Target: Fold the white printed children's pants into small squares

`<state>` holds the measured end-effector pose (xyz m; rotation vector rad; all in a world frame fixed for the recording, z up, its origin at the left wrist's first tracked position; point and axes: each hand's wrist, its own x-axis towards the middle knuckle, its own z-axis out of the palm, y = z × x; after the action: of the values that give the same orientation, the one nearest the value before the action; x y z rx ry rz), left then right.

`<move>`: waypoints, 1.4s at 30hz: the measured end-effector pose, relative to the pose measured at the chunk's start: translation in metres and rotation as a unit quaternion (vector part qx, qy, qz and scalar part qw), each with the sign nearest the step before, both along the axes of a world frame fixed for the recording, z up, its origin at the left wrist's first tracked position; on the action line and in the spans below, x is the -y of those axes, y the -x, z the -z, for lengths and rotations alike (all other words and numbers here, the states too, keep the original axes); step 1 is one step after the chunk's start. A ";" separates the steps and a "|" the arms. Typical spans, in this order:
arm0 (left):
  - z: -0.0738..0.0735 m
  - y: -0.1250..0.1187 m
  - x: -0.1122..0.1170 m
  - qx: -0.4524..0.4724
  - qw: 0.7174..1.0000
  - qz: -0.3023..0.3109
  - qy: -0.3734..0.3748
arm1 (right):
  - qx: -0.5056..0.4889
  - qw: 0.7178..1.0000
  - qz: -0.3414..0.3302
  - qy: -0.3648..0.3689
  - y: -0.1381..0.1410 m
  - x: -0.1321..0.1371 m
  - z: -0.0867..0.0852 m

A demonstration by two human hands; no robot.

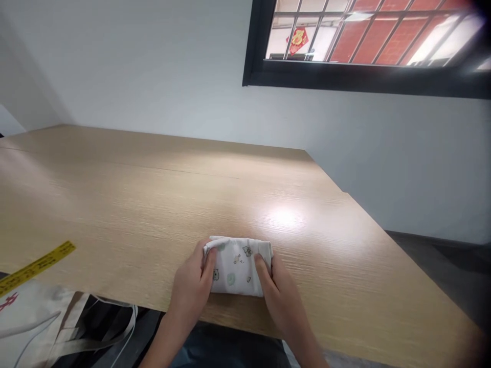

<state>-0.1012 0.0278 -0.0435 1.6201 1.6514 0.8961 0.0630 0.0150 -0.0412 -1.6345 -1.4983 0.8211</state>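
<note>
A folded white cloth (237, 268) with small printed animals and green spots is held near the table's front edge. My left hand (195, 276) grips its left end, the thumb lying on top and the fingers hidden behind or beneath. At the right end my right hand (279, 283) holds it the same way, thumb pressed on the upper face. The cloth forms a compact, roughly rectangular bundle. Whether its underside touches the tabletop cannot be made out.
The wooden table (153, 199) reaches back to a pale wall. A yellow strip with dark markings (42, 263) crosses its front left edge. Below that edge sits a cream cloth bag with handles (42, 322). A barred, dark-framed window (345, 76) is at upper right.
</note>
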 end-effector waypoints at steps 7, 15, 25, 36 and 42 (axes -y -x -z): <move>0.012 -0.004 -0.010 -0.079 0.990 -0.042 -0.108 | -0.011 0.995 0.068 -0.070 0.004 -0.004 0.012; 0.015 -0.007 -0.006 -0.197 0.972 0.006 -0.125 | 0.106 0.987 0.013 -0.120 -0.002 -0.011 0.026; -0.007 0.000 -0.038 -0.074 0.989 0.054 -0.115 | 0.157 0.931 0.023 -0.327 0.006 0.045 0.025; 0.000 0.007 0.028 0.087 0.995 0.047 0.029 | 0.106 0.986 -0.012 -0.127 0.003 0.009 0.016; -0.004 0.007 0.026 0.141 0.986 -0.052 0.075 | 0.014 0.998 -0.010 -0.055 -0.006 -0.008 0.002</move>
<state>-0.1082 0.0016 -0.0399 1.2530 1.5740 0.9785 0.0690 0.0232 -0.0431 -1.5593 -1.5537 0.7158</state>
